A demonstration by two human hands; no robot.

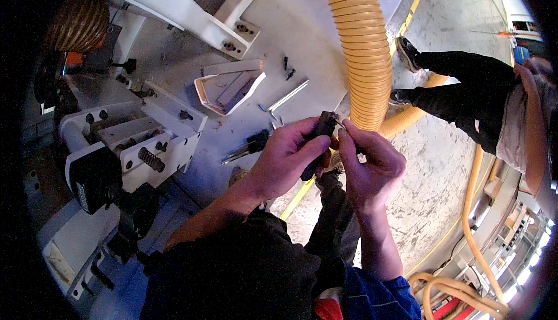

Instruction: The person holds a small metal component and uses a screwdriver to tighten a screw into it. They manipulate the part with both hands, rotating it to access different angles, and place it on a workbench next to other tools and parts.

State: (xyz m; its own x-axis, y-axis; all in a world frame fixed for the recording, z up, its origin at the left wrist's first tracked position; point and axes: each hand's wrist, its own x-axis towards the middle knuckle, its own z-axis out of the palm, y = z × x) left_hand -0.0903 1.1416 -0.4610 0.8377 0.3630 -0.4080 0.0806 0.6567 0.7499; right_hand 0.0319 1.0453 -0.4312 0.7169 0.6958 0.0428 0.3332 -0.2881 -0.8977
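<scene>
In front of my body, my left hand (290, 154) is closed around a dark, elongated block-shaped part (326, 123), with the thumb lying along its side. My right hand (372, 166) pinches a thin metal piece (340, 124) at the upper end of that part. The fingers mostly cover this piece, so its kind cannot be made out. Beyond my hands, a long hex key (288, 98) lies on the grey metal surface (314, 47). Near my left wrist lie black-handled tools (250, 147). Two dark screws (290, 74) rest farther off.
A shallow white angular cover (257, 87) lies beyond my left hand. White machine framework with bolts and a spring (152, 160) fills the left. A thick ribbed yellow hose (363, 47) runs down past my right hand. Another person (465, 96) stands at the right.
</scene>
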